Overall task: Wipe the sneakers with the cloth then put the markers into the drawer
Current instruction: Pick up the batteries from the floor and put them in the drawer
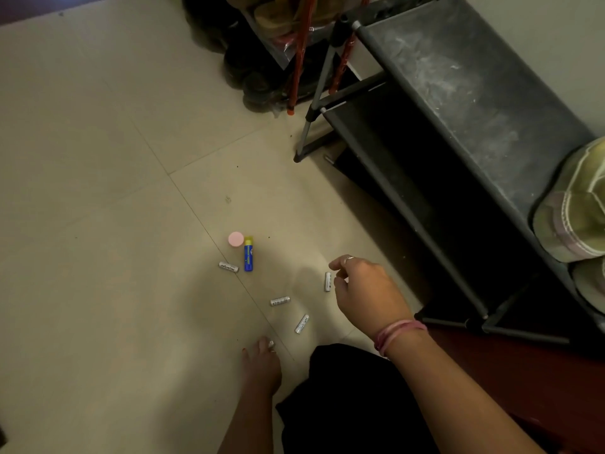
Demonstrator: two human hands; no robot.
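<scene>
Head view, catalogued left to right. Tiled floor (98,191) — bears all loose items. Pink cap (235,239), round, touching the top of an upright-lying blue and yellow tube (248,254). Four short white cylinders, seemingly the markers, though their print is too small to read: first marker (228,267) just left of the tube; second marker (280,301) and third marker (302,323) nearer the person; fourth marker (327,281) just beside the right hand. Left hand (262,365) low at the floor, fingers curled; something white shows at the fingertips, contents uncertain. Right hand (366,290) hovers, fingers loosely curled, grasping nothing. Dark shoe rack (442,93) with pale sneakers (576,208) at far right. Progress: markers uncollected; no cloth or drawer visible — wiping status unknown.
</scene>
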